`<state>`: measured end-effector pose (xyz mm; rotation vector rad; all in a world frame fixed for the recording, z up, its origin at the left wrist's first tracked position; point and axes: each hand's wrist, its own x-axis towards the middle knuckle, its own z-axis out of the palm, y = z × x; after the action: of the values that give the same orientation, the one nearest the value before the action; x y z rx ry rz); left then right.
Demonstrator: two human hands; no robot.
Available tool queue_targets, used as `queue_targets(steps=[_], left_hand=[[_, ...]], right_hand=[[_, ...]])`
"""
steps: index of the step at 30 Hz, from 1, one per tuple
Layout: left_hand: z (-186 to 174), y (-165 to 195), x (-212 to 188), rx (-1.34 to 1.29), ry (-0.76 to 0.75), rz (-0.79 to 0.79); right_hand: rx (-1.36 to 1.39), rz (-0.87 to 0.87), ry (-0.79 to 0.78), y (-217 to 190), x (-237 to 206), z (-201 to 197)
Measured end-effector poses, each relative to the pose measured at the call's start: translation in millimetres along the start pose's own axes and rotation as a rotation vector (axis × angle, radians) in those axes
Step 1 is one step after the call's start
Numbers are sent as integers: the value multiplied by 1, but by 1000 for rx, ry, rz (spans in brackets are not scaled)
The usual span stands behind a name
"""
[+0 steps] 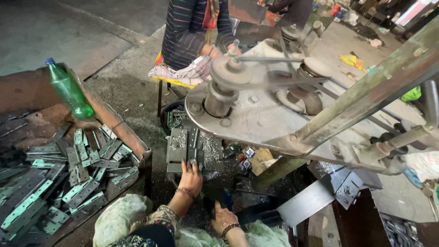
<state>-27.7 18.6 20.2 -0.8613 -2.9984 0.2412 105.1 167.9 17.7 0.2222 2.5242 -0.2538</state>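
One hinge plate (192,145) is being seated on the press bed (177,151) by left hand (190,176), fingers pinching it; right hand (222,218) w/ fingers resting loose; alignment under the punch is likely being needed next.

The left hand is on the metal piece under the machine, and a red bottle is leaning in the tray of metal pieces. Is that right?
Not quite. The head view shows the bottle is green with a blue cap, not red. The rest holds: it leans in the tray of hinges, and the left hand rests on the metal piece under the machine.
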Motion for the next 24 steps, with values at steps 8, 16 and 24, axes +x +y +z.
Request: queue_targets(steps=[8,16,24], left_hand=[[-7,-2,14,-63,18,-136],[2,-7,6,-34,98,-89],[3,-8,2,-96,153,-129]], right_hand=[[8,-10,147,22,25,44],[126,7,290,32,45,122],[-21,14,133,24,27,48]])
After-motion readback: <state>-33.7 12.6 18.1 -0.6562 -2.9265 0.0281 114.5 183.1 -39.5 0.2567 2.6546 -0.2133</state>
